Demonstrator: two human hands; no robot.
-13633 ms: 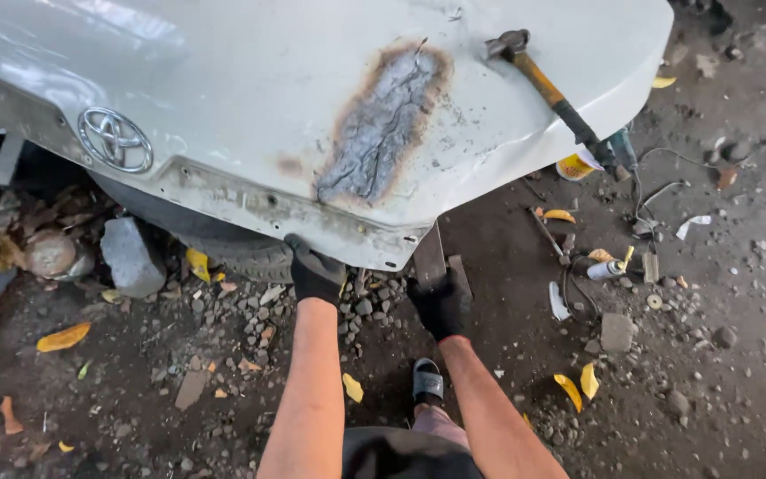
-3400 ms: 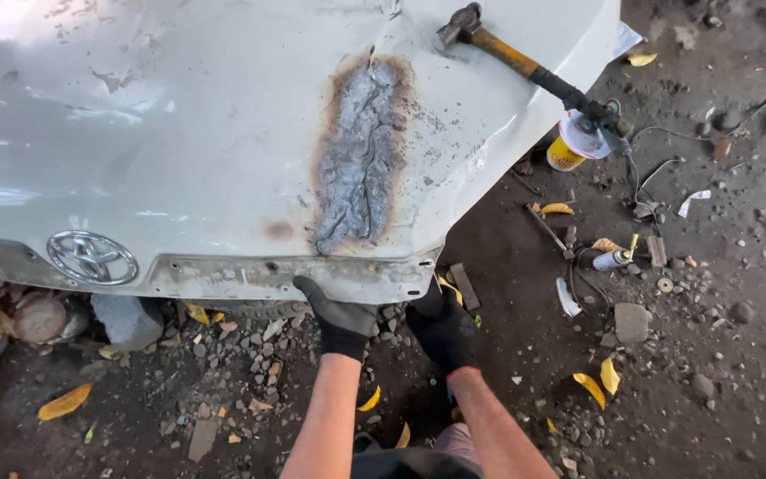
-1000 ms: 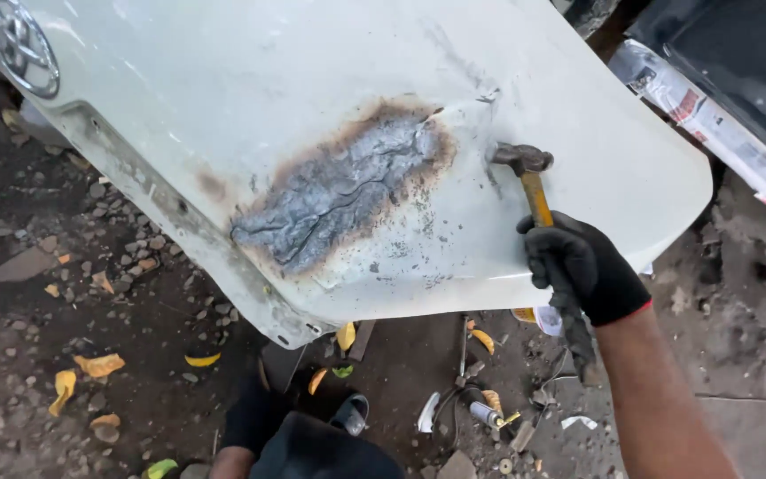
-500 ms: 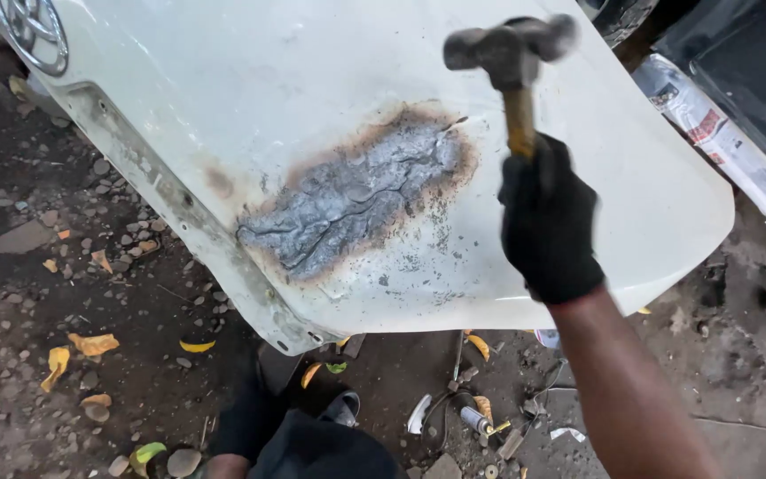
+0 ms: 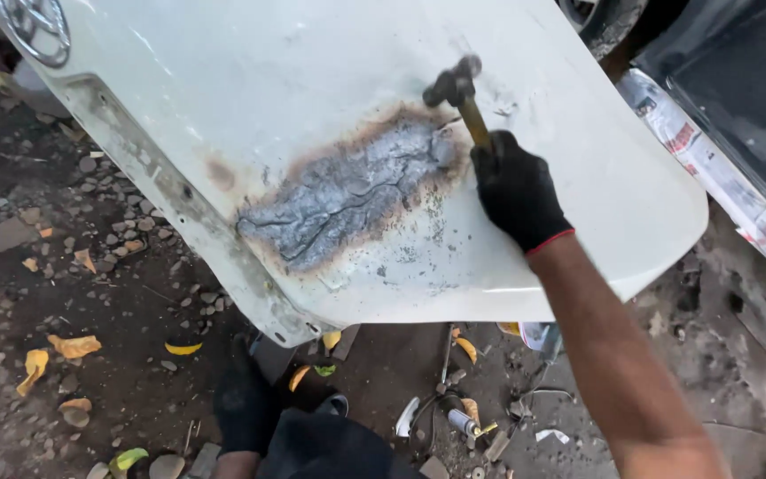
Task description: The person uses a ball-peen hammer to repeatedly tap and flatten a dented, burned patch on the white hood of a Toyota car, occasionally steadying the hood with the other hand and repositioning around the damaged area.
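Gripping: right hand (image 5: 516, 191), black-gloved, fingers pressed together around the hammer (image 5: 463, 98) handle.
Hammer: head up at 12 o'clock of the fist, just beside the upper end of the bare patch.
Panel: white car body panel (image 5: 312, 80), tilted; scorched grey bare patch (image 5: 347, 191) at its middle.
Left hand: gloved left hand (image 5: 241, 408), at 6 o'clock below the panel's edge, near the gravel ground (image 5: 64, 284); whether its grip is spread, cannot tell.

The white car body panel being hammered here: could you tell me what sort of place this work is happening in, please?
Probably an open-air auto body repair yard. The white car body panel with its bare, scorched grey metal patch lies over a dirt-and-gravel ground, and the right hand swings a wooden-handled hammer.
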